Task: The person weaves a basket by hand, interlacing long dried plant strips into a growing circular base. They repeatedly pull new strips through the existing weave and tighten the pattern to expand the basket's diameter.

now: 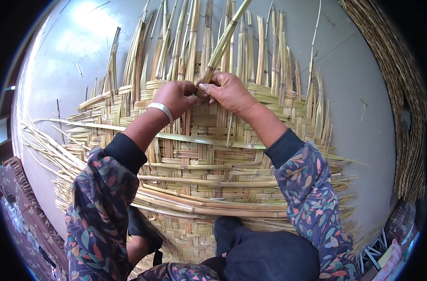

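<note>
A large mat of split reed or cane strips (213, 165) lies on the floor before me, its upright strips fanning out beyond the woven part. At the far middle edge of the weave, both my hands meet at a bundle of flattened strips (222, 45) that slants up to the right. My right hand (225, 89) pinches the bundle's lower end between thumb and fingers. My left hand (176, 96), with a light band on the wrist, has its fingers curled at the same end; what they grip is partly hidden. A long pale strip (185, 137) lies across the weave below my hands.
Loose thin strips (52, 147) are heaped at the left edge of the mat. Long canes (213, 207) lie across it near my feet. A thick bundle of dry stalks (399, 87) curves along the right side. A patterned brown cloth (27, 217) is at the lower left.
</note>
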Available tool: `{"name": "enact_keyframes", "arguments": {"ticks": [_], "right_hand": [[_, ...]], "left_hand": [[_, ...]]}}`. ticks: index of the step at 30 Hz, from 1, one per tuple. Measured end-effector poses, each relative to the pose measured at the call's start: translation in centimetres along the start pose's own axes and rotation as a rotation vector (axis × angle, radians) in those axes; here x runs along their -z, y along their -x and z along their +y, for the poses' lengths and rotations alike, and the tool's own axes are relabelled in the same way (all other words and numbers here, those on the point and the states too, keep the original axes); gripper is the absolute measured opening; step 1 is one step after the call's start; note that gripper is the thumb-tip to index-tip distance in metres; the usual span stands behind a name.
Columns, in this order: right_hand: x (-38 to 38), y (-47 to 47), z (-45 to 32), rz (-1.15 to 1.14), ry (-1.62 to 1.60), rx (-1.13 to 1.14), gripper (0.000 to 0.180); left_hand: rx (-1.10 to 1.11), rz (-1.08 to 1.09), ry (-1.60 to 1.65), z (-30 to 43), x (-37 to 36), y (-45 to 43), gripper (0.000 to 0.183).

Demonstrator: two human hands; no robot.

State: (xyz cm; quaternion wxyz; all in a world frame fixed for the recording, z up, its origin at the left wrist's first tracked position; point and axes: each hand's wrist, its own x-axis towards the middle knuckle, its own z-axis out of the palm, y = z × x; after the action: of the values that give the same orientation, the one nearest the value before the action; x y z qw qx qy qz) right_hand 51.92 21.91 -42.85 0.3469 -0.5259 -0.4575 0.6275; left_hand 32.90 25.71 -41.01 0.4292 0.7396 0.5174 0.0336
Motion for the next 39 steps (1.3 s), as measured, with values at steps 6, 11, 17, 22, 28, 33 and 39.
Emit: {"name": "enact_keyframes", "arguments": {"ticks": [6,11,17,22,28,33,39], "right_hand": [[-0.4,0.6,0.0,0.030,0.022,0.201,0.018],[0.0,0.8,-0.4,0.087,0.293,0.232,0.021],[0.0,1.1,-0.2,0.085,0.272,0.238,0.021],[0.1,0.7,0.4,0.081,0.254,0.256,0.022],[0.4,-1.1,0.2,0.019,0.438,0.133,0.028],[0.3,-1.0,0.5,0.038,0.428,0.070,0.023],[0.4,0.9,1.5,0.055,0.158,0.100,0.019]], "left_hand": [[0.061,-0.055,0.028,0.6,0.3,-0.2,0.028],[0.026,-0.022,-0.028,0.4,-0.1,0.0,0.026],[-0.100,0.066,-0.058,0.2,-0.7,0.2,0.026],[-0.063,0.033,-0.163,0.7,-0.7,0.5,0.025],[0.034,-0.112,-0.033,1.2,0.0,0.2,0.023],[0.067,-0.163,-0.095,1.2,0.8,-0.2,0.026],[0.125,-0.209,-0.121,1.7,0.8,-0.9,0.026]]}}
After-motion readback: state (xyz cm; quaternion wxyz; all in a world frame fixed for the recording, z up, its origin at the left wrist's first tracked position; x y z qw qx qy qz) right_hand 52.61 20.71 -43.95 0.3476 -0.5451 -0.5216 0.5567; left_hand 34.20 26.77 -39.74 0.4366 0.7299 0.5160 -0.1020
